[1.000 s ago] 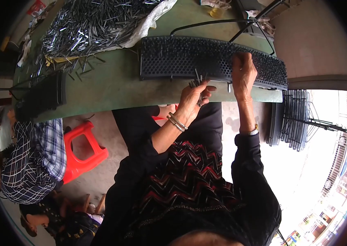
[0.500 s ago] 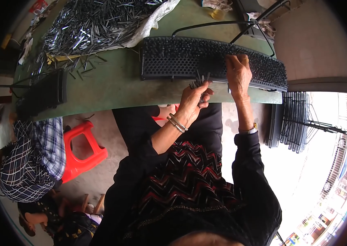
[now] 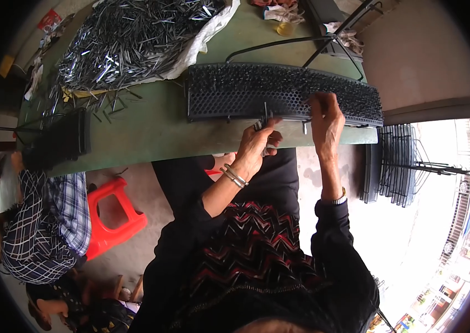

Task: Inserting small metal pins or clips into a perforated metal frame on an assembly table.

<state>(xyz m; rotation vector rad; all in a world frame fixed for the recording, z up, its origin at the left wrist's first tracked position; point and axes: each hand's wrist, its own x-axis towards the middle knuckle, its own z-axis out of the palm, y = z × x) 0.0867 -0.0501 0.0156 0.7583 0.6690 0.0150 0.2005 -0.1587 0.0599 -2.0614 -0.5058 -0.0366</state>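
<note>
Along the table's near edge lies a long black perforated rack (image 3: pixel 235 102) with a honeycomb of holes; dark thin pieces stand in many of them, densely at the back and right. My left hand (image 3: pixel 256 143) is closed around a small bundle of thin dark metal strips (image 3: pixel 265 117), just in front of the rack's near edge. Over the rack's right half, my right hand (image 3: pixel 327 119) has its fingertips pinched together down at the holes. Whatever sits between those fingertips is too small or hidden to make out.
A heap of loose dark strips (image 3: pixel 135 44) lies on a white sack (image 3: pixel 207 36) at the far left. Another black rack (image 3: pixel 60 139) stands at the table's left end, near a person in a checked garment (image 3: pixel 35 233). A red stool (image 3: pixel 114 219) and stacked racks (image 3: pixel 398 166) flank the table.
My left hand has moved slightly down and left with its strips. The right hand stays at the rack, its fingertips a little lower in the picture. The whole table view has shifted slightly down.
</note>
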